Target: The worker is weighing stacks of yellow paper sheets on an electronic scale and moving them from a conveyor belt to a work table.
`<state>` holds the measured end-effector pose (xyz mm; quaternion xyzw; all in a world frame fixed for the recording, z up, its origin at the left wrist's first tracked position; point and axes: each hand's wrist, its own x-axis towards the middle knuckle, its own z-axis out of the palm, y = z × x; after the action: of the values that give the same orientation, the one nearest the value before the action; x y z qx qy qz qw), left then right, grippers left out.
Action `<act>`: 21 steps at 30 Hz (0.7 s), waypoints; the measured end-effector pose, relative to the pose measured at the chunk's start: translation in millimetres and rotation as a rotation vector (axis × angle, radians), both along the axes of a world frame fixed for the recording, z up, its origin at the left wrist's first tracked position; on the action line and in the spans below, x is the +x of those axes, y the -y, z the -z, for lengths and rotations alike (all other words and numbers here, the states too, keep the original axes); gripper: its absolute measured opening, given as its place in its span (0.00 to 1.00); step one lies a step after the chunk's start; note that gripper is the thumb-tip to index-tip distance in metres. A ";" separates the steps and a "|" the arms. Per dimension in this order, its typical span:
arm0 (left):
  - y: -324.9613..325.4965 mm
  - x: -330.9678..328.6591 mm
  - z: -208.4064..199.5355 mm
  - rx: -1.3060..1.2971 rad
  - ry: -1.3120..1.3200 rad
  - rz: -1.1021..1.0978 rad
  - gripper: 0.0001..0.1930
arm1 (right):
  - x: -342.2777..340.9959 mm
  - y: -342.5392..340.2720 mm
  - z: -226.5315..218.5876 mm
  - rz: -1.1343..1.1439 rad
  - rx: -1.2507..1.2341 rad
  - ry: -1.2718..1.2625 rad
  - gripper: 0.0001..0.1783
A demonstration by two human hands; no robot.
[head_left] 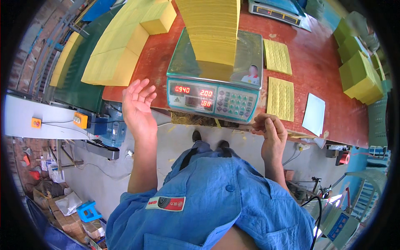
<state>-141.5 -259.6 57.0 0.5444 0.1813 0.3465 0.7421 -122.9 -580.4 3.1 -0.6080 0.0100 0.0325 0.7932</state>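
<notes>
A tall stack of yellow paper-like sheets (214, 41) stands on the glassy pan of a teal digital scale (211, 100) with a lit red display and a keypad. My left hand (141, 108) is raised just left of the scale, palm up, its fingers apart and nothing in it. At the scale's right front corner, my right hand (271, 130) has its fingers curled in against the thumb; whether anything is pinched there is hidden. Neither hand touches the stack. Beyond my right hand lie two flat yellow embossed sheets (280, 98) on the red table (325, 83).
Long yellow blocks (110, 62) line the table's left side, beside a green conveyor belt (87, 98). More yellow stacks (361, 79) stand at the right. A white paper (313, 114) lies near the front edge. A second scale (276, 13) sits at the back.
</notes>
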 end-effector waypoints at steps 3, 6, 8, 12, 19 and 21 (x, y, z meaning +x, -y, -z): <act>2.4 11.2 -6.1 0.051 0.021 0.036 0.24 | 2.9 0.7 0.9 -0.003 -0.007 -0.011 0.13; 6.2 23.9 -16.4 0.094 0.059 0.079 0.21 | 4.8 -0.2 -0.2 0.013 0.017 -0.001 0.13; 11.7 27.7 -24.4 0.106 0.086 0.102 0.19 | 1.3 3.8 -1.9 0.018 -0.020 0.002 0.13; 11.8 59.0 -52.8 0.394 0.159 0.090 0.09 | 3.0 -1.5 8.9 0.032 -0.056 -0.007 0.13; 14.8 135.5 -142.4 1.463 0.374 0.198 0.14 | -5.1 -21.8 -3.9 0.055 -0.048 -0.021 0.13; 10.7 156.5 -148.5 1.454 0.232 0.304 0.15 | -5.0 -28.6 -2.9 0.052 -0.035 -0.008 0.13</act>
<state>15.0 -270.3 205.5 0.8764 -0.2496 0.3277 0.2495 -127.9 -551.9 5.9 -0.6210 0.0297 0.0140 0.7831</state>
